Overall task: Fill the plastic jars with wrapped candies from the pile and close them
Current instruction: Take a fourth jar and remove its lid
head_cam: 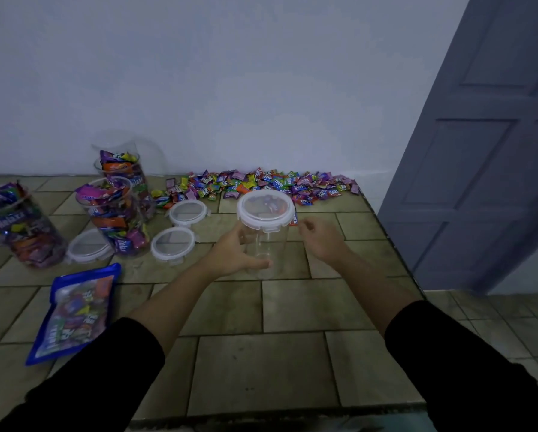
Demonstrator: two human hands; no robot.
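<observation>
1. Head view: a clear jar (266, 244) stands upright on the tiled counter (292, 353), near its middle, with a white clip lid (266, 210) on top. No candy shows through its wall.
2. Left hand (236, 254) grips the jar from its 9 o'clock side, low on the wall, thumb across the front and fingers curled round the far side.
3. Right hand (320, 238) is at the jar's 3 o'clock, just beside it and not touching; its fingers hang loosely curled and hold nothing.
4. At the jar's 12 o'clock, a candy pile (261, 183) of bright wrapped sweets lies in a long band along the foot of the wall (230, 88).
5. Between 9 and 10 o'clock lie two loose lids (188, 212) (173, 243), flat on the tiles; a third lid (88, 246) lies farther out at 9 o'clock.
6. Three filled jars (115, 216) (127, 176) (21, 226) stand uncovered farther toward 9 and 10 o'clock, candy heaped above their rims.
7. At 8 o'clock a blue bag (74, 313) of candy lies flat.
8. At 2 o'clock, beyond the counter edge, stands a grey panelled door (480, 151).
</observation>
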